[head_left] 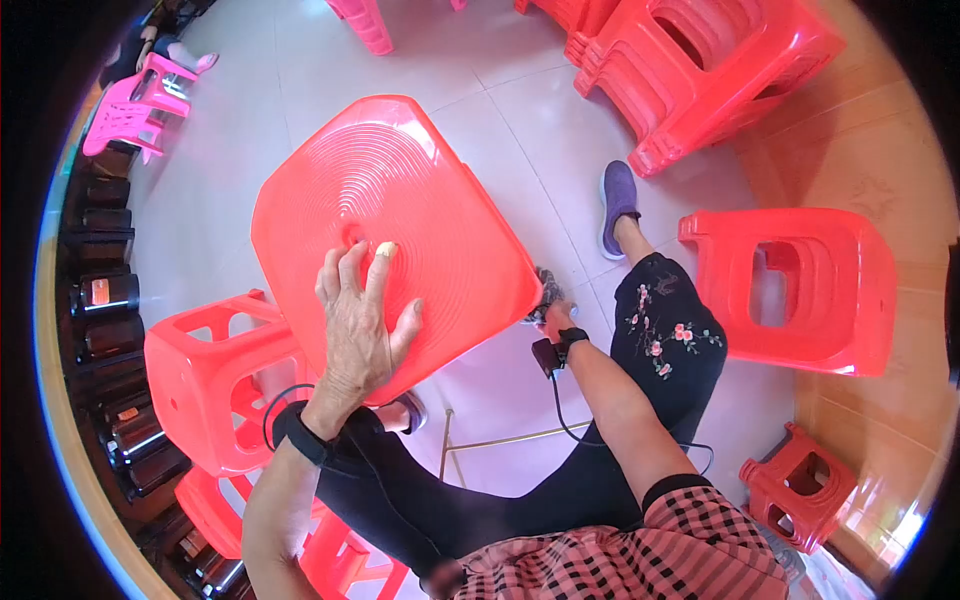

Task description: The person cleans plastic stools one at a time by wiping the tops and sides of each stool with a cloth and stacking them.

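A red plastic stool with a ringed seat top stands tilted in front of me, between my knees. My left hand rests on the seat near its central hole, fingers spread and bent, holding nothing; one fingertip has a pale yellowish wrap on it. At the stool's right edge, my right hand is closed on a crumpled grey-and-black patterned cloth. The stool's edge partly hides that cloth and some of those fingers. Each wrist wears a black band, with a small dark box and a cable on the right one.
Stacked red stools stand at the upper right. Another red stool lies by my right knee, and a smaller red stool is below it. More red stools are on my left. A pink chair is near a seated person's legs.
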`<action>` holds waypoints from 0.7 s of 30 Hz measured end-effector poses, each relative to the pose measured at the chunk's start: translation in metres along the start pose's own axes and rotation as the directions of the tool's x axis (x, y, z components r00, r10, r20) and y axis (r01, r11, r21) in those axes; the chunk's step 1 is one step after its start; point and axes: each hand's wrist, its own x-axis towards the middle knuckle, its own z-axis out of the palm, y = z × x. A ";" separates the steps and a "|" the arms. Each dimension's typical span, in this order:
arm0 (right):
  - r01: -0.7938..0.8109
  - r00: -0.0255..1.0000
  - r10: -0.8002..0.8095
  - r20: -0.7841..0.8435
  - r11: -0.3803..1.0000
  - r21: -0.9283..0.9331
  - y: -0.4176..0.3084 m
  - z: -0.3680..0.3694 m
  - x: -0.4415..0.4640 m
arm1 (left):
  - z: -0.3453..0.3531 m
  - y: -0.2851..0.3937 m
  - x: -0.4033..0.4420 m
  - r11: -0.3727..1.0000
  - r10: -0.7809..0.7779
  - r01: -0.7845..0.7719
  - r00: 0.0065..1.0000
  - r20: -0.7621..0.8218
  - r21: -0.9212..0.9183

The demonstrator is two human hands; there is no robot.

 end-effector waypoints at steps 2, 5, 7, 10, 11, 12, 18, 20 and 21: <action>-0.040 0.999 0.041 0.032 0.999 -0.025 0.001 -0.003 -0.004 | 0.001 -0.001 0.000 1.000 0.013 -0.013 0.999 -0.032 -0.004; -0.266 0.591 -0.103 0.800 0.912 0.313 0.017 -0.011 0.017 | 0.002 -0.003 0.002 1.000 0.027 -0.028 0.998 -0.060 -0.010; -0.263 0.630 -0.041 0.775 0.928 0.263 -0.010 -0.004 -0.042 | 0.005 -0.004 0.002 0.999 0.038 -0.039 0.995 -0.097 -0.017; -0.148 0.904 0.074 0.421 0.978 0.145 -0.047 0.014 -0.134 | 0.008 -0.008 0.002 0.998 0.061 -0.063 0.988 -0.143 -0.007; -0.150 0.944 0.103 0.313 0.980 0.129 -0.057 0.016 -0.156 | 0.009 -0.007 0.002 0.997 0.071 -0.071 0.986 -0.148 0.002; -0.103 0.957 0.087 0.278 0.994 0.043 -0.073 0.016 -0.191 | 0.010 -0.006 0.004 0.998 0.070 -0.071 0.984 -0.165 -0.001; 0.142 0.815 -0.226 0.533 0.971 0.194 -0.095 0.006 -0.304 | 0.014 -0.006 0.003 0.998 0.058 -0.059 0.980 -0.193 0.000; 0.168 0.815 -0.238 0.528 0.970 0.178 -0.080 0.018 -0.333 | 0.011 -0.007 0.003 0.999 0.054 -0.054 0.984 -0.169 0.002; 0.201 0.822 -0.264 0.505 0.964 0.176 -0.069 0.023 -0.340 | 0.010 -0.007 0.003 0.999 0.046 -0.045 0.985 -0.169 0.010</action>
